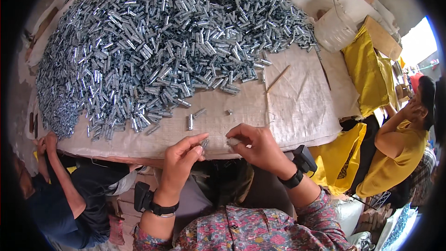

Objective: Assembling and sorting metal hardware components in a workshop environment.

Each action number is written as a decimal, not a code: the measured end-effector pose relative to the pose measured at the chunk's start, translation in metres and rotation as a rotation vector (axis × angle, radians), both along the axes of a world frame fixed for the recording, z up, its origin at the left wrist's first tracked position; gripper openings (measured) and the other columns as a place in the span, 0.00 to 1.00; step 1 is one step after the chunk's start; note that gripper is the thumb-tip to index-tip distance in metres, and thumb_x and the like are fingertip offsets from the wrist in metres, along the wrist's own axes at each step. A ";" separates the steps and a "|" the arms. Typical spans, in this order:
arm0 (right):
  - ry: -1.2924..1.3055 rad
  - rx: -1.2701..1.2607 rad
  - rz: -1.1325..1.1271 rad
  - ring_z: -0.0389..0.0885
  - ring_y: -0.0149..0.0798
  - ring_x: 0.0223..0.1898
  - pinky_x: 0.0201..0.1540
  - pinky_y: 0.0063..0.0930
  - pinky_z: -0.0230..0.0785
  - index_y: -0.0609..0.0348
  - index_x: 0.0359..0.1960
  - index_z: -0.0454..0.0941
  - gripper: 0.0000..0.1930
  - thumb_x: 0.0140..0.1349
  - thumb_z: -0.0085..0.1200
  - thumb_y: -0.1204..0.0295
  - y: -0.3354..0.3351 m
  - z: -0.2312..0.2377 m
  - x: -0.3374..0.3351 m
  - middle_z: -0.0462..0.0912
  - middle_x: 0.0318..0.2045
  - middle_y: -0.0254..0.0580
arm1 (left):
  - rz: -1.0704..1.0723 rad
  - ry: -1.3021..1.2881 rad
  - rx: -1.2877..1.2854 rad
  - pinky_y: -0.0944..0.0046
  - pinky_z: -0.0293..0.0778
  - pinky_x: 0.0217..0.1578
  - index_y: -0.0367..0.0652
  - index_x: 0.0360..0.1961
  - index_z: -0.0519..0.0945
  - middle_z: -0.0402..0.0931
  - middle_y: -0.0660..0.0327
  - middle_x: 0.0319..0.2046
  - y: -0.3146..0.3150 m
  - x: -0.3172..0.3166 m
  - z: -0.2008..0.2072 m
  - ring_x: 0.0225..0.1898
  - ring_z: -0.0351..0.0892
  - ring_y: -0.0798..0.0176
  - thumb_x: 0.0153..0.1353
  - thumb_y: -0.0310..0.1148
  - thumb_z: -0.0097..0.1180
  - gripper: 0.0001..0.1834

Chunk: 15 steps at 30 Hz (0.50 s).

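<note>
Near the table's front edge, my left hand [183, 153] is closed in a pinch on a small metal sleeve [204, 144]. Just to its right, the thumb and fingers of my right hand [258, 146] pinch a small silvery metal piece [232, 142], mostly covered by the fingertips. The two hands are apart. Beyond them lie a loose metal sleeve [190, 122], a second one slanting beside it, and a short metal piece [229, 112]. A large heap of shiny metal sleeves [172, 42] spreads over the far and left side of the table.
A pale woven sheet [302, 107] covers the table. On it lie a thin wooden stick [278, 79] and a clear plastic bucket [335, 30]. A yellow sack [367, 72] stands at the right. One person's hands [46, 143] touch the table at left; another person sits at right.
</note>
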State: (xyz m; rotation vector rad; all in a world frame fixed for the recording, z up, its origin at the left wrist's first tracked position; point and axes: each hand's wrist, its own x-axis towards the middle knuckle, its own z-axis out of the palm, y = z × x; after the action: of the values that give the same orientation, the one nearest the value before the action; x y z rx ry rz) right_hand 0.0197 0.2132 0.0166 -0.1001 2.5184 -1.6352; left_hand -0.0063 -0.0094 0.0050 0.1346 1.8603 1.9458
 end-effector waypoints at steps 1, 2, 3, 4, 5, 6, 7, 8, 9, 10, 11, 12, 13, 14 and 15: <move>-0.083 -0.129 0.004 0.84 0.33 0.32 0.35 0.24 0.75 0.65 0.42 0.77 0.08 0.61 0.53 0.78 0.000 0.001 0.003 0.82 0.34 0.42 | -0.033 0.029 0.013 0.74 0.73 0.35 0.34 0.52 0.79 0.74 0.64 0.33 -0.001 0.002 0.001 0.32 0.72 0.75 0.61 0.23 0.50 0.17; -0.166 -0.259 0.009 0.83 0.31 0.33 0.36 0.22 0.75 0.66 0.43 0.76 0.08 0.63 0.52 0.78 0.000 0.002 0.006 0.82 0.35 0.41 | -0.065 0.058 0.027 0.74 0.73 0.36 0.33 0.51 0.79 0.74 0.63 0.34 0.000 0.003 0.002 0.32 0.72 0.75 0.61 0.24 0.50 0.17; -0.180 -0.414 0.027 0.83 0.30 0.34 0.37 0.22 0.76 0.67 0.44 0.75 0.08 0.64 0.52 0.77 -0.001 0.004 0.009 0.82 0.35 0.41 | -0.089 0.081 0.017 0.74 0.73 0.36 0.33 0.51 0.79 0.74 0.63 0.34 0.001 0.005 0.005 0.32 0.72 0.74 0.61 0.24 0.51 0.17; -0.196 -0.570 0.046 0.83 0.30 0.34 0.38 0.21 0.76 0.67 0.45 0.75 0.09 0.66 0.51 0.77 -0.004 0.004 0.010 0.82 0.35 0.40 | -0.111 0.103 0.005 0.74 0.74 0.37 0.33 0.50 0.80 0.74 0.62 0.35 0.001 0.007 0.009 0.32 0.72 0.74 0.61 0.24 0.51 0.16; -0.210 -0.726 0.066 0.83 0.29 0.34 0.38 0.21 0.76 0.68 0.46 0.74 0.09 0.67 0.51 0.76 -0.006 0.004 0.012 0.82 0.36 0.40 | -0.134 0.124 -0.007 0.74 0.74 0.37 0.32 0.50 0.80 0.75 0.62 0.36 0.002 0.008 0.011 0.32 0.72 0.73 0.61 0.24 0.52 0.16; -0.228 -0.762 0.062 0.83 0.29 0.34 0.38 0.21 0.76 0.68 0.46 0.74 0.09 0.67 0.51 0.75 -0.009 0.003 0.013 0.82 0.35 0.40 | -0.150 0.133 -0.003 0.73 0.74 0.37 0.32 0.50 0.79 0.75 0.62 0.36 0.002 0.010 0.010 0.32 0.72 0.73 0.62 0.24 0.52 0.16; -0.245 -0.799 0.059 0.83 0.29 0.33 0.38 0.20 0.76 0.67 0.46 0.74 0.10 0.67 0.51 0.74 -0.011 0.002 0.013 0.82 0.35 0.40 | -0.165 0.142 0.000 0.73 0.74 0.37 0.31 0.51 0.79 0.75 0.62 0.36 0.002 0.011 0.010 0.32 0.73 0.72 0.62 0.25 0.53 0.16; -0.263 -0.836 0.057 0.83 0.29 0.33 0.38 0.20 0.76 0.67 0.46 0.74 0.10 0.67 0.52 0.74 -0.012 0.002 0.014 0.82 0.35 0.40 | -0.179 0.151 0.002 0.73 0.74 0.37 0.31 0.52 0.78 0.76 0.62 0.36 0.001 0.012 0.011 0.33 0.74 0.72 0.62 0.25 0.54 0.17; -0.274 -0.842 0.067 0.83 0.28 0.32 0.37 0.20 0.77 0.67 0.45 0.74 0.09 0.68 0.51 0.74 -0.011 0.002 0.014 0.82 0.34 0.39 | -0.163 0.092 0.039 0.73 0.75 0.37 0.31 0.51 0.78 0.76 0.62 0.36 0.002 0.014 0.012 0.33 0.74 0.72 0.62 0.26 0.54 0.16; -0.285 -0.848 0.078 0.82 0.28 0.31 0.36 0.20 0.77 0.67 0.45 0.74 0.08 0.68 0.50 0.75 -0.010 0.001 0.014 0.81 0.34 0.38 | -0.147 0.034 0.077 0.73 0.75 0.37 0.31 0.50 0.78 0.77 0.61 0.36 0.004 0.015 0.014 0.33 0.75 0.71 0.62 0.26 0.54 0.16; -0.296 -0.854 0.088 0.82 0.27 0.30 0.34 0.20 0.77 0.68 0.44 0.74 0.08 0.68 0.49 0.76 -0.009 0.001 0.014 0.81 0.33 0.37 | -0.130 -0.025 0.114 0.72 0.75 0.37 0.31 0.49 0.78 0.77 0.61 0.36 0.005 0.016 0.015 0.33 0.76 0.71 0.63 0.27 0.55 0.15; -0.310 -0.852 0.089 0.82 0.27 0.30 0.34 0.20 0.77 0.67 0.44 0.74 0.08 0.68 0.49 0.75 -0.007 0.000 0.014 0.81 0.33 0.37 | -0.136 -0.039 0.121 0.72 0.75 0.37 0.31 0.47 0.77 0.77 0.61 0.36 0.005 0.017 0.013 0.34 0.77 0.71 0.63 0.27 0.54 0.14; -0.325 -0.849 0.090 0.82 0.27 0.29 0.33 0.20 0.77 0.67 0.43 0.74 0.08 0.68 0.49 0.75 -0.007 0.000 0.014 0.81 0.32 0.38 | -0.141 -0.054 0.127 0.72 0.75 0.37 0.31 0.46 0.77 0.78 0.61 0.36 0.002 0.017 0.011 0.34 0.77 0.71 0.63 0.28 0.54 0.13; -0.339 -0.847 0.092 0.82 0.28 0.29 0.33 0.20 0.77 0.67 0.43 0.74 0.07 0.68 0.49 0.75 -0.006 0.000 0.014 0.81 0.32 0.38 | -0.146 -0.069 0.132 0.72 0.75 0.38 0.32 0.44 0.77 0.78 0.61 0.36 0.001 0.016 0.009 0.34 0.78 0.71 0.63 0.28 0.54 0.12; -0.353 -0.850 0.088 0.82 0.28 0.28 0.32 0.19 0.77 0.67 0.43 0.74 0.07 0.68 0.49 0.75 -0.006 0.000 0.014 0.81 0.31 0.38 | -0.141 -0.082 0.134 0.71 0.75 0.37 0.32 0.43 0.77 0.78 0.61 0.35 0.000 0.016 0.009 0.33 0.78 0.71 0.63 0.29 0.54 0.11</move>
State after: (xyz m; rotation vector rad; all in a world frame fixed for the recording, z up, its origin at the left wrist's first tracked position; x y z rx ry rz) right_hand 0.0341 0.2071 0.0162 -0.0024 1.4230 -2.3088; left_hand 0.0097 -0.0091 0.0136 0.2179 1.6240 1.9475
